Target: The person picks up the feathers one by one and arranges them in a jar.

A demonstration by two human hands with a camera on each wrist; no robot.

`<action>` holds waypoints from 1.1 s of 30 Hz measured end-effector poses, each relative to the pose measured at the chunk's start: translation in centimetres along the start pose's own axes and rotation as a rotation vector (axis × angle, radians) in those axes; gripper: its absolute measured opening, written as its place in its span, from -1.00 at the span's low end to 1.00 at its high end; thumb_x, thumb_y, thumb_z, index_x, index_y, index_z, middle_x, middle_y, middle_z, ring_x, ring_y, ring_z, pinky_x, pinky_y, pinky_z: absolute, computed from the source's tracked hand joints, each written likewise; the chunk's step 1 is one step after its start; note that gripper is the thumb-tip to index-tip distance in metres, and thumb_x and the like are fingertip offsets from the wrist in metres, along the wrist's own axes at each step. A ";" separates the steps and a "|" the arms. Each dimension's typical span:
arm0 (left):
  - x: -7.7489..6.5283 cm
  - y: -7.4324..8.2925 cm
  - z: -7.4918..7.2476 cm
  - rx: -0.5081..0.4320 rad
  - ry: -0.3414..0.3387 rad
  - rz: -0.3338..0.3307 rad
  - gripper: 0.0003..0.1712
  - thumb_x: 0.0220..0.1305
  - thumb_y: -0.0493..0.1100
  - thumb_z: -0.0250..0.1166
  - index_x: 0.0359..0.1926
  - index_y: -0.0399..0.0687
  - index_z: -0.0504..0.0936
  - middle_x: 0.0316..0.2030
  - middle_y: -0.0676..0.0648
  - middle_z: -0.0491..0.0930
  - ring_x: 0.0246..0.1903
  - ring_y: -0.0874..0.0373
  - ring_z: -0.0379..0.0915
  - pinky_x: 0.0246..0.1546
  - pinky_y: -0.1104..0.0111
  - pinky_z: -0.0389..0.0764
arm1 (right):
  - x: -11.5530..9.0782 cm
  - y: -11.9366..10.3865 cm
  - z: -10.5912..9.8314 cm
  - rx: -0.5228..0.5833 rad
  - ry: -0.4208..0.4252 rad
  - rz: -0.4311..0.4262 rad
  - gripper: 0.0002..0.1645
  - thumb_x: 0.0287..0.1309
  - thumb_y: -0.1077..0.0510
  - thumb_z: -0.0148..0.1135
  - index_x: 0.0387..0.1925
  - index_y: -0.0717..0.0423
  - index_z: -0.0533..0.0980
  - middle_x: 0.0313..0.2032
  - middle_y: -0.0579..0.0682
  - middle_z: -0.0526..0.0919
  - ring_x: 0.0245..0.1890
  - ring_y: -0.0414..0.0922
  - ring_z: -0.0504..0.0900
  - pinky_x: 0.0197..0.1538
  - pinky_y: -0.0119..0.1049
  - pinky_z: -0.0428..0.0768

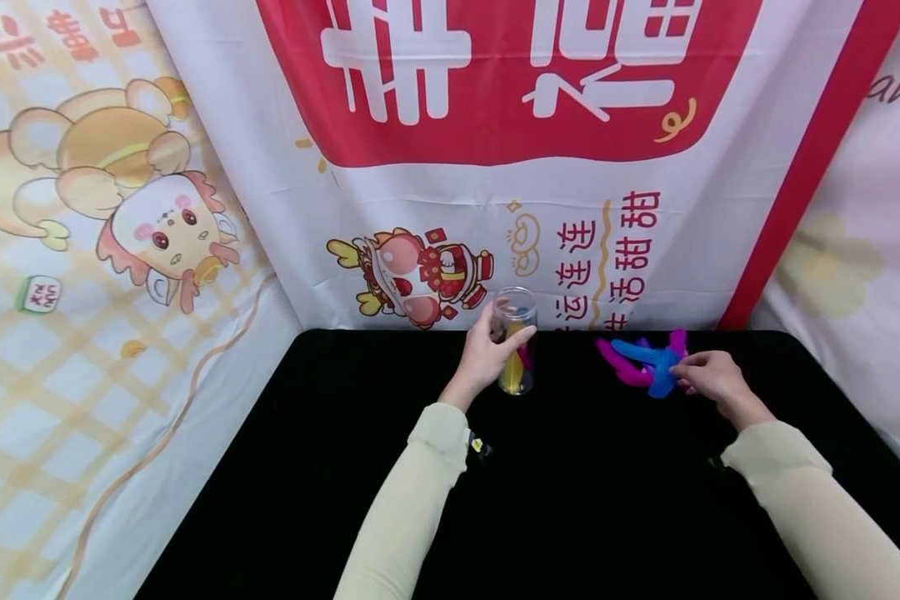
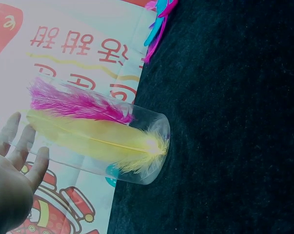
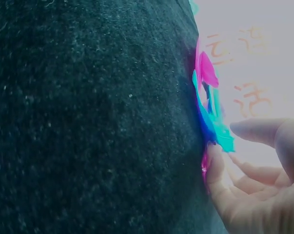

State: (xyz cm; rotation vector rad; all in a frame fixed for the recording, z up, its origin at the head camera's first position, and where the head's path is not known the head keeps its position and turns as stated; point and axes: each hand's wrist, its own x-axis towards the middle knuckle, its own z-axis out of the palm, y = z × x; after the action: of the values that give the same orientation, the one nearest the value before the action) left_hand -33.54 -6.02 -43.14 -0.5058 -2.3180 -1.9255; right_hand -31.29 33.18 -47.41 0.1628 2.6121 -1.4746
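Clear tube (image 1: 519, 354) gripped by left hand (image 1: 486, 352); blue feather (image 1: 661, 379) at three o'clock touched by right hand (image 1: 715, 379), pinch can't be told. Likely pickup; firm pinch needed.

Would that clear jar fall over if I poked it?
It could tip, since the clear jar looks tall and narrow. It's probably light for its size, with thin-looking walls and feathers inside. On its side, it might roll, because it's round.

I can't count the piled feathers (image 1: 662, 379) near the table (image 1: 570, 500)'s far edge; the left wrist view crops them.
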 end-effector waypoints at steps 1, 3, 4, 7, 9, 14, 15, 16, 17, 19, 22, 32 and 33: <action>0.0 0.0 0.0 0.001 -0.001 -0.004 -0.31 0.35 0.09 0.41 0.41 0.22 0.34 0.21 0.01 0.55 0.26 0.16 0.44 0.37 0.06 0.39 | 0.0 0.0 0.1 -0.001 0.006 0.002 -0.43 0.41 0.13 0.21 0.17 0.59 0.42 -0.31 0.04 0.74 -0.39 -0.23 0.68 -0.28 -0.30 0.71; -0.1 0.0 0.0 0.003 -0.002 -0.009 -0.28 0.34 0.12 0.41 0.42 0.19 0.34 0.19 0.08 0.56 0.26 0.18 0.44 0.37 0.07 0.39 | 0.1 0.0 0.3 -0.007 0.020 0.003 -0.45 0.39 0.14 0.24 0.15 0.57 0.44 -0.34 0.03 0.73 -0.40 -0.24 0.68 -0.30 -0.30 0.71; -0.1 0.1 0.0 0.005 -0.002 -0.008 -0.26 0.34 0.12 0.41 0.43 0.16 0.33 0.18 0.09 0.56 0.26 0.18 0.44 0.37 0.07 0.39 | 0.2 0.0 0.4 -0.013 0.029 0.002 -0.46 0.37 0.14 0.26 0.13 0.57 0.46 -0.35 0.03 0.73 -0.41 -0.25 0.67 -0.31 -0.31 0.71; -0.1 0.1 0.0 0.010 -0.001 -0.001 -0.26 0.34 0.11 0.40 0.44 0.13 0.33 0.19 0.06 0.56 0.26 0.17 0.44 0.37 0.06 0.39 | 0.4 -0.1 0.7 -0.056 0.057 0.000 -0.50 0.34 0.11 0.31 0.04 0.52 0.51 -0.40 0.01 0.73 -0.45 -0.25 0.66 -0.36 -0.31 0.69; -0.1 0.1 0.1 0.014 0.002 0.006 -0.28 0.35 0.09 0.40 0.43 0.13 0.33 0.21 -0.01 0.56 0.25 0.16 0.45 0.37 0.06 0.39 | 0.6 -0.1 0.9 -0.093 0.077 -0.004 -0.53 0.31 0.09 0.34 -0.04 0.47 0.54 -0.44 0.00 0.72 -0.49 -0.22 0.65 -0.41 -0.29 0.67; 0.0 0.2 0.2 0.016 0.008 0.012 -0.32 0.36 0.04 0.40 0.41 0.16 0.34 0.25 -0.13 0.54 0.25 0.13 0.46 0.36 0.05 0.39 | 1.0 -0.2 1.2 -0.167 0.109 -0.015 -0.59 0.26 0.06 0.38 -0.17 0.39 0.59 -0.54 -0.03 0.67 -0.56 -0.14 0.58 -0.49 -0.22 0.59; 0.0 0.2 0.2 0.015 0.007 0.009 -0.32 0.36 0.04 0.40 0.41 0.17 0.34 0.25 -0.12 0.55 0.25 0.13 0.45 0.36 0.06 0.39 | 1.1 -0.3 1.4 -0.179 0.114 -0.014 -0.59 0.25 0.05 0.39 -0.18 0.38 0.59 -0.55 -0.05 0.67 -0.55 -0.14 0.57 -0.48 -0.22 0.58; 0.0 0.3 0.2 0.012 0.005 0.005 -0.31 0.36 0.04 0.41 0.41 0.17 0.34 0.24 -0.10 0.55 0.26 0.13 0.45 0.37 0.06 0.39 | 1.1 -0.3 1.4 -0.186 0.115 -0.016 -0.59 0.25 0.05 0.39 -0.17 0.39 0.59 -0.54 -0.05 0.66 -0.54 -0.13 0.57 -0.48 -0.22 0.58; 0.0 0.3 0.1 0.010 0.002 0.003 -0.30 0.36 0.05 0.41 0.42 0.15 0.34 0.24 -0.08 0.55 0.26 0.13 0.45 0.37 0.06 0.39 | 1.1 -0.4 1.5 -0.198 0.117 -0.019 -0.58 0.25 0.05 0.40 -0.17 0.40 0.60 -0.54 -0.05 0.66 -0.52 -0.12 0.57 -0.47 -0.23 0.57; -0.1 0.3 0.1 0.006 -0.001 -0.007 -0.29 0.34 0.09 0.41 0.42 0.16 0.34 0.22 -0.02 0.56 0.27 0.15 0.44 0.37 0.07 0.39 | 1.1 -0.5 1.6 -0.218 0.122 -0.024 -0.56 0.24 0.04 0.41 -0.17 0.40 0.61 -0.51 -0.04 0.65 -0.45 -0.08 0.57 -0.44 -0.25 0.55; -0.2 0.2 0.1 0.004 -0.005 -0.018 -0.28 0.33 0.13 0.42 0.41 0.20 0.34 0.19 0.08 0.57 0.28 0.16 0.43 0.37 0.07 0.39 | 1.1 -0.6 2.0 -0.236 0.139 -0.025 -0.58 0.22 0.05 0.43 -0.17 0.40 0.62 -0.40 0.06 0.67 -0.31 0.02 0.56 -0.37 -0.24 0.54; -0.3 0.3 0.1 0.006 0.001 -0.022 -0.28 0.32 0.14 0.42 0.40 0.21 0.34 0.17 0.10 0.57 0.28 0.17 0.43 0.37 0.10 0.39 | 1.2 -0.5 2.3 -0.182 0.150 -0.008 -0.52 0.19 0.13 0.43 -0.01 0.45 0.59 -0.35 0.12 0.72 -0.28 -0.01 0.61 -0.34 -0.26 0.58; -0.3 0.3 0.1 0.008 0.001 -0.019 -0.28 0.32 0.14 0.42 0.41 0.20 0.34 0.17 0.10 0.57 0.28 0.17 0.43 0.37 0.10 0.39 | 1.2 -0.5 2.2 -0.165 0.145 -0.002 -0.52 0.20 0.14 0.42 0.01 0.45 0.58 -0.36 0.10 0.73 -0.32 -0.05 0.61 -0.36 -0.27 0.59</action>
State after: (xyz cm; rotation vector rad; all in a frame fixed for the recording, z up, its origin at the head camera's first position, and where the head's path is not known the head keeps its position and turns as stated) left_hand -33.11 -5.95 -42.96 -0.4840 -2.3368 -1.9236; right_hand -32.36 31.07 -48.34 0.2584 2.8339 -1.2849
